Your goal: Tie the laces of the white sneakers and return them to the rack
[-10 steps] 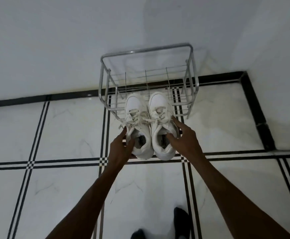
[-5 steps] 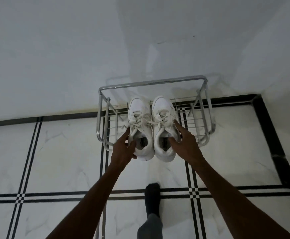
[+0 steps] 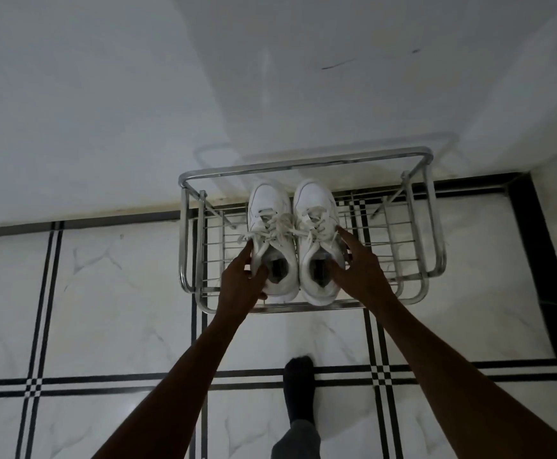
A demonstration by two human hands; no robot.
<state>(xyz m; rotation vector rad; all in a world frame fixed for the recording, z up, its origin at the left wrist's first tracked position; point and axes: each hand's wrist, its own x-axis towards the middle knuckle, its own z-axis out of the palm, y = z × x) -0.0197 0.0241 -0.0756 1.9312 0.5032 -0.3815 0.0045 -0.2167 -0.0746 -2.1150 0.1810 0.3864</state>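
Note:
Two white sneakers lie side by side over the metal wire rack (image 3: pixel 307 159), toes toward the wall. Their laces are done up in bows across the tongues. My left hand (image 3: pixel 241 282) grips the left sneaker (image 3: pixel 270 207) at its outer side near the heel opening. On the outer side of the right sneaker (image 3: pixel 315 202), my right hand (image 3: pixel 358 273) holds the collar, forefinger stretched along it. The heels sit near the rack's front rail. Whether the soles rest on the wire shelf I cannot tell.
The chrome rack stands against a white wall (image 3: pixel 104 94) in a corner, with another wall on the right. The floor (image 3: pixel 104 309) is white marble tile with black stripe borders. My foot in a dark sock (image 3: pixel 298 389) stands on the tile below the rack.
Both hands have carried the pair forward and deeper over the rack, toes now near its back rail. I have stepped closer; the foot has come forward.

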